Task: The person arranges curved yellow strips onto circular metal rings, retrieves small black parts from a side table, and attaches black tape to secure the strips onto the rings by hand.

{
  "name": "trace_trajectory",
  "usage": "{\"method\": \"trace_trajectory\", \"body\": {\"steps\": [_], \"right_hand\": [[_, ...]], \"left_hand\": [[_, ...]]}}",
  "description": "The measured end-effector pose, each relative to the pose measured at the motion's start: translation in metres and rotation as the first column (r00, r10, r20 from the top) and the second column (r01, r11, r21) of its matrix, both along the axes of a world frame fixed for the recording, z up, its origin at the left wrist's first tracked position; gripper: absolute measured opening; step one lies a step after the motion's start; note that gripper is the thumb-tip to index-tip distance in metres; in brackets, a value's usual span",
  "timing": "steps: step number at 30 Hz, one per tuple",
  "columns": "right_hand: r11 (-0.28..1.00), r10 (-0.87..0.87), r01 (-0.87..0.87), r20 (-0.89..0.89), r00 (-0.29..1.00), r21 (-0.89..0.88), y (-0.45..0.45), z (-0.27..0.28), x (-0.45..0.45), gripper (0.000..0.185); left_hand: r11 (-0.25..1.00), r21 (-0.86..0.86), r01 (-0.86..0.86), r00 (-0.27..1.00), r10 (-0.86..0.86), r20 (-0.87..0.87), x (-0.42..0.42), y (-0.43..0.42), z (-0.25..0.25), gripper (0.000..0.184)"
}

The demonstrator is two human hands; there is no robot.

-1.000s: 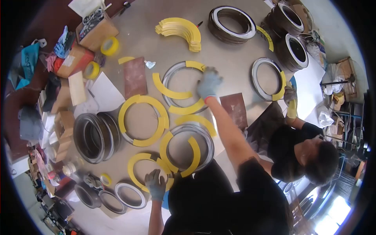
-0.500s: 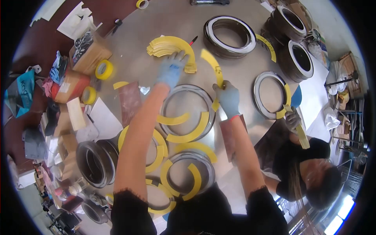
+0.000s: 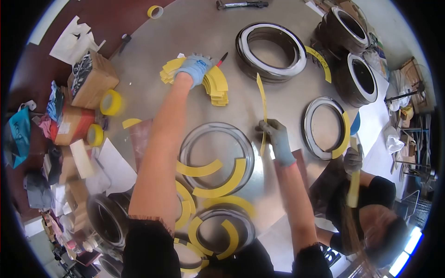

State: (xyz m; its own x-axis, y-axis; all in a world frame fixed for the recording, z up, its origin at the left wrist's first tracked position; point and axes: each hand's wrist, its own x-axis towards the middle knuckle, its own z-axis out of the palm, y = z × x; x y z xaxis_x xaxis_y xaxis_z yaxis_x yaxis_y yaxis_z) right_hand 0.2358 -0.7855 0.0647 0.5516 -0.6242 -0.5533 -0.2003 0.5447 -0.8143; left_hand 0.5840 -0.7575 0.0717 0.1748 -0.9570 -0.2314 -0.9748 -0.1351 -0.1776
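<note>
My left hand [image 3: 195, 69], in a pale blue glove, lies over the top of a stack of yellow curved strips [image 3: 217, 88]. Its fingers are spread across the stack's far edge, and the palm covers part of the strips. In the gloved fingers of my right hand [image 3: 275, 135], a single yellow curved strip [image 3: 262, 99] is pinched near its lower end and stands nearly edge-on above the table. Between and below my arms lies a metal ring [image 3: 250, 162] with yellow arcs on it. A red-and-black pen [image 3: 223, 59] touches the stack's right side.
Thick dark rings [image 3: 238, 58] stand at the back right. A co-worker's gloved hand [image 3: 353, 160] holds yellow strips beside another ring [image 3: 307, 125]. Yellow tape rolls [image 3: 110, 103] and cardboard boxes [image 3: 95, 78] sit left. More rings with yellow arcs [image 3: 229, 238] lie near my body.
My left hand has slid left and farther over the stack. The strip in my right hand has turned from face-on to nearly edge-on. The whole view has shifted slightly.
</note>
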Motion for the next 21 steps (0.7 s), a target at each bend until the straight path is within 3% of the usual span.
{"method": "trace_trajectory", "body": {"steps": [1, 2, 5, 8, 10, 12, 13, 16, 21], "right_hand": [[0.997, -0.057, 0.053, 0.065, 0.996, 0.061, -0.004, -0.015, 0.007, 0.035], [0.982, -0.036, -0.019, 0.290, 0.956, 0.186, -0.014, -0.043, 0.015, 0.036], [0.998, -0.041, 0.031, 0.214, 0.976, 0.049, -0.023, -0.073, 0.075, 0.037], [0.998, 0.047, -0.054, 0.316, 0.948, 0.012, -0.029, -0.102, 0.142, 0.039], [0.990, 0.134, -0.121, 0.213, 0.968, -0.073, -0.022, -0.093, 0.168, 0.041], [0.969, 0.232, -0.219, 0.116, 0.966, -0.112, -0.016, -0.087, 0.190, 0.039], [0.969, 0.243, -0.229, 0.178, 0.954, -0.097, -0.009, -0.089, 0.201, 0.038], [0.961, 0.275, -0.274, 0.326, 0.905, -0.049, 0.031, -0.099, 0.244, 0.034], [0.927, 0.350, -0.374, 0.345, 0.871, 0.004, 0.096, -0.093, 0.334, 0.035]], "left_hand": [[1.000, 0.012, -0.005, 1.000, 0.005, -0.017, 0.001, -0.002, 0.002, 0.076], [1.000, 0.014, 0.008, 1.000, -0.008, -0.007, 0.000, -0.002, 0.005, 0.073], [0.999, -0.016, 0.032, 0.999, -0.031, 0.036, 0.007, 0.010, 0.010, 0.066], [0.998, -0.052, 0.044, 0.997, -0.041, 0.071, 0.020, 0.023, -0.004, 0.059], [1.000, -0.023, 0.010, 0.996, -0.008, 0.089, 0.039, 0.020, -0.017, 0.055], [0.997, -0.030, -0.067, 0.994, 0.070, 0.082, 0.056, 0.030, -0.018, 0.038], [0.994, -0.032, -0.108, 0.991, 0.110, 0.082, 0.064, 0.036, -0.016, 0.031], [0.989, -0.086, -0.119, 0.992, 0.122, 0.032, 0.096, 0.082, -0.006, 0.055], [0.973, -0.023, -0.232, 0.972, 0.232, 0.043, 0.171, 0.166, -0.009, 0.058]]}}
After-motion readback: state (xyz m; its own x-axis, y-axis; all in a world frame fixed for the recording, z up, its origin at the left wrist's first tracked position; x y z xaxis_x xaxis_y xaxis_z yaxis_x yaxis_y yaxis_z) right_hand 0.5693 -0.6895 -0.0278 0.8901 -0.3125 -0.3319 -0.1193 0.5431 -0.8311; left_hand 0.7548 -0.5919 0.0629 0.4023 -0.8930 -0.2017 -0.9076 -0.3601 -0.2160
